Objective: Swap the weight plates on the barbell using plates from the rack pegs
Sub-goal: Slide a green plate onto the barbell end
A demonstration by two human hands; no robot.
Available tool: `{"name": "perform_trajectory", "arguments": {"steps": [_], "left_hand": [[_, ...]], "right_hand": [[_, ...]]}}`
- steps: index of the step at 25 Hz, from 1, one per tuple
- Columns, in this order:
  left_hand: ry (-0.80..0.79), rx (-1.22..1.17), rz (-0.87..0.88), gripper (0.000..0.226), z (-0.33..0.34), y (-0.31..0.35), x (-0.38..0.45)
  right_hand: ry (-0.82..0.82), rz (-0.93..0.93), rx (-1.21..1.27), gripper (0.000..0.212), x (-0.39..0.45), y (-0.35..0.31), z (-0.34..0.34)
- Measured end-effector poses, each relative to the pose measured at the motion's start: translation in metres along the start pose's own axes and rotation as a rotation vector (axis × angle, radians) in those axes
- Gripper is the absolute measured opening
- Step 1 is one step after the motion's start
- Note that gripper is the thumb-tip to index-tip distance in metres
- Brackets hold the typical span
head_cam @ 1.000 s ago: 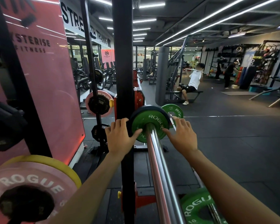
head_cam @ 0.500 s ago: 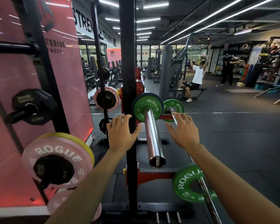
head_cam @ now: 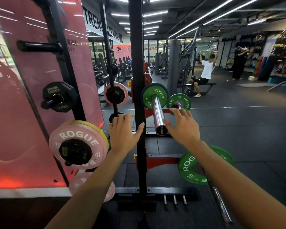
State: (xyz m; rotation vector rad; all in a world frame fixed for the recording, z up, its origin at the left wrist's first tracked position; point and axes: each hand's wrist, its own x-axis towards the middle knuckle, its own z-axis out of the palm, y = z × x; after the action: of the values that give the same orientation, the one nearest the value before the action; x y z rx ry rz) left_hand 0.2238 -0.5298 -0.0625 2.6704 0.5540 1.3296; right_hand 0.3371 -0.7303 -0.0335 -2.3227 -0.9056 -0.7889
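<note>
Head view, nearest: left hand (head_cam: 123, 133) and right hand (head_cam: 183, 128) hover spread and empty either side of the barbell sleeve (head_cam: 158, 115) (probably to steady a plate). Farther along sits the green plate (head_cam: 153, 96); pink plates (head_cam: 78, 144) wait on near-left rack pegs.

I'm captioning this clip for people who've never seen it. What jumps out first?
Two open hands, the left hand and the right hand, reach toward the chrome barbell at centre, which carries a green plate. At lower left, a pink plate hangs on a rack peg.
</note>
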Motion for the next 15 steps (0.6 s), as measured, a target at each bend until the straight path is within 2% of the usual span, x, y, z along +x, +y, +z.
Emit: {"name": "perform_trajectory", "arguments": {"steps": [7, 15], "left_hand": [[0.080, 0.029, -0.041, 0.053, -0.073, -0.061, -0.016], [0.117, 0.299, -0.212, 0.054, -0.206, -0.226, -0.061]], "right_hand": [[0.019, -0.162, -0.040, 0.057, 0.000, -0.094, 0.002], [-0.088, -0.361, 0.071, 0.063, -0.009, -0.303, 0.068]]}}
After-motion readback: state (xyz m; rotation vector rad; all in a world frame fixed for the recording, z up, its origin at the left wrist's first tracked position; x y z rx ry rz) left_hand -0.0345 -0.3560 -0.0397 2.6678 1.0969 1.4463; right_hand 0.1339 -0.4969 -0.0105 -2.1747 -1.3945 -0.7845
